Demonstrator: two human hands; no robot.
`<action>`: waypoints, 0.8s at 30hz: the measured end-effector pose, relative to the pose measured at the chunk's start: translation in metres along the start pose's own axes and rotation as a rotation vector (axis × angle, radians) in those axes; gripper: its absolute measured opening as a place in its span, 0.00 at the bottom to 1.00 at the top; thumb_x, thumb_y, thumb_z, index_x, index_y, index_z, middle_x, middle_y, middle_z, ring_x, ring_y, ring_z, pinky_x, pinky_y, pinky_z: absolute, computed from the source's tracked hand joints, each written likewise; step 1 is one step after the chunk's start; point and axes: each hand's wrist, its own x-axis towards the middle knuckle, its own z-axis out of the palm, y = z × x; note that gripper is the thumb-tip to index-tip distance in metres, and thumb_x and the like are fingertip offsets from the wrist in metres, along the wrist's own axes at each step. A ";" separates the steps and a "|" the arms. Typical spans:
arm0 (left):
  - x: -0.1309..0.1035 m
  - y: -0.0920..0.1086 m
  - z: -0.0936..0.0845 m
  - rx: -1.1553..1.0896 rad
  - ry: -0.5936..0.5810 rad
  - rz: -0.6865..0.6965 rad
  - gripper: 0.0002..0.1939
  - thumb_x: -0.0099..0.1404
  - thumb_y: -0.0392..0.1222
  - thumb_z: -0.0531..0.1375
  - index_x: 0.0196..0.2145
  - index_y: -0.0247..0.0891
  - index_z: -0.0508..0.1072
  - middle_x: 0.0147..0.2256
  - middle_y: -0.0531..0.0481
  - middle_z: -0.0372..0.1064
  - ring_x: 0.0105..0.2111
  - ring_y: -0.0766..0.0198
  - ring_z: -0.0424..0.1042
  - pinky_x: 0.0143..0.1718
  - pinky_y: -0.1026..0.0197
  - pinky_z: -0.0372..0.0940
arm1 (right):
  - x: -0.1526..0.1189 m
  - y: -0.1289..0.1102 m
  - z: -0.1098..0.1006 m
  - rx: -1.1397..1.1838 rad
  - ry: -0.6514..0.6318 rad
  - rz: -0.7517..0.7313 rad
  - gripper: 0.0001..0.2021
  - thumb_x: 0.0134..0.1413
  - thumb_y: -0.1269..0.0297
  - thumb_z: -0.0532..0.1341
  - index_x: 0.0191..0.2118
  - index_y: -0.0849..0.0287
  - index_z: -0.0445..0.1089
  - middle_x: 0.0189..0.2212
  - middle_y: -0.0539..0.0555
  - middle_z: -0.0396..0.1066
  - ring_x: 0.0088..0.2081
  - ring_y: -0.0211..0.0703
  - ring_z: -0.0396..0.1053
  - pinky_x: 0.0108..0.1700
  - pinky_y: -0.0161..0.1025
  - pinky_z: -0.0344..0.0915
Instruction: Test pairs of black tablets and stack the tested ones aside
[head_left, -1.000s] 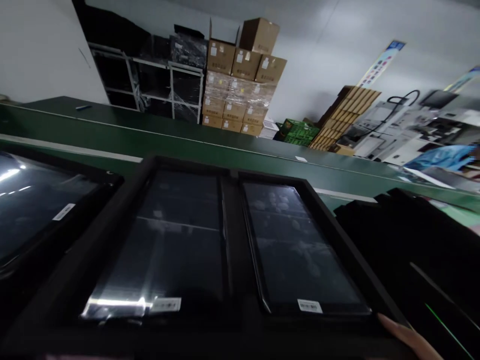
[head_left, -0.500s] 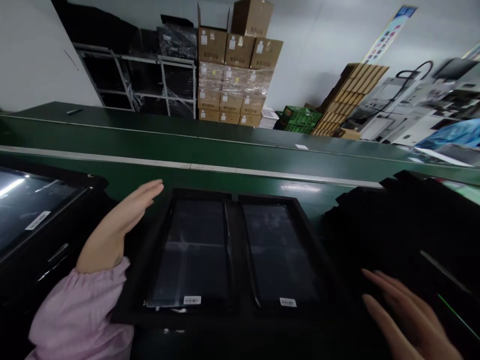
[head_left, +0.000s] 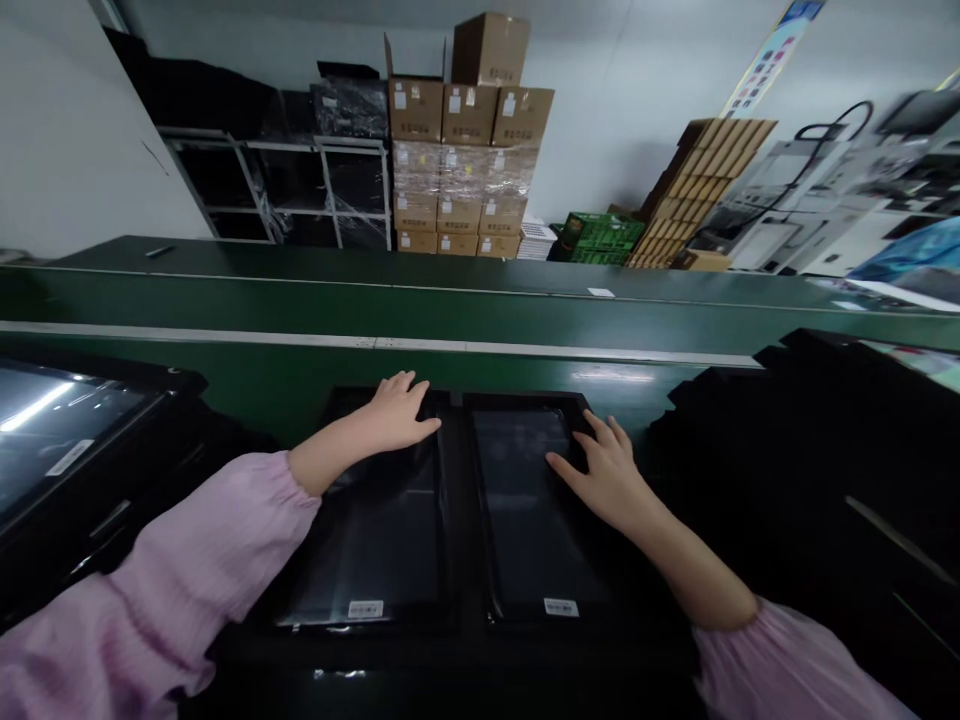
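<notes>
While two screens [head_left: 532, 515] lie side by side in the tray [head_left: 463, 500], the left hand [head_left: 395, 415] and right hand [head_left: 609, 478] spread over their far ends. Soft, even touches should work best.

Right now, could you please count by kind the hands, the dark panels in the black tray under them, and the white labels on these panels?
Hands: 2
Dark panels: 2
White labels: 2
Total: 6
</notes>
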 end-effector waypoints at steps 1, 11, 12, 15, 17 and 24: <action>0.010 0.001 0.007 0.016 0.026 0.011 0.42 0.69 0.56 0.53 0.71 0.26 0.50 0.72 0.30 0.38 0.72 0.42 0.38 0.70 0.41 0.43 | 0.002 0.000 0.002 0.005 0.014 -0.002 0.29 0.54 0.46 0.59 0.48 0.70 0.77 0.67 0.72 0.59 0.71 0.74 0.46 0.69 0.69 0.50; 0.035 0.004 0.035 0.113 0.211 0.031 0.40 0.66 0.51 0.54 0.69 0.26 0.55 0.66 0.31 0.55 0.67 0.40 0.52 0.70 0.40 0.43 | 0.009 -0.003 -0.001 0.042 -0.015 0.035 0.37 0.51 0.35 0.59 0.54 0.64 0.73 0.68 0.65 0.58 0.69 0.73 0.50 0.63 0.67 0.61; 0.036 0.005 0.036 0.118 0.217 0.025 0.40 0.66 0.51 0.54 0.69 0.26 0.55 0.66 0.31 0.56 0.67 0.40 0.53 0.69 0.40 0.44 | 0.012 -0.003 -0.001 0.048 -0.024 0.041 0.37 0.50 0.35 0.60 0.54 0.63 0.73 0.69 0.65 0.58 0.69 0.73 0.50 0.62 0.67 0.62; 0.037 0.007 0.037 0.126 0.231 0.011 0.40 0.66 0.51 0.54 0.69 0.25 0.55 0.64 0.30 0.57 0.65 0.38 0.54 0.68 0.40 0.45 | 0.018 -0.003 -0.001 0.073 -0.033 0.048 0.38 0.48 0.34 0.61 0.53 0.62 0.74 0.69 0.63 0.57 0.68 0.73 0.51 0.62 0.67 0.63; 0.037 0.007 0.037 0.125 0.237 0.008 0.40 0.66 0.51 0.55 0.69 0.25 0.56 0.64 0.30 0.57 0.65 0.37 0.54 0.68 0.40 0.46 | 0.018 -0.003 -0.001 0.093 -0.021 0.052 0.37 0.47 0.34 0.62 0.52 0.61 0.75 0.69 0.62 0.57 0.68 0.72 0.51 0.63 0.66 0.62; 0.033 0.013 0.044 0.070 0.300 -0.014 0.33 0.67 0.44 0.53 0.66 0.25 0.60 0.60 0.30 0.61 0.61 0.37 0.57 0.66 0.40 0.48 | 0.016 0.004 0.003 0.188 0.092 0.131 0.31 0.55 0.38 0.57 0.50 0.59 0.77 0.65 0.64 0.63 0.66 0.67 0.56 0.65 0.63 0.57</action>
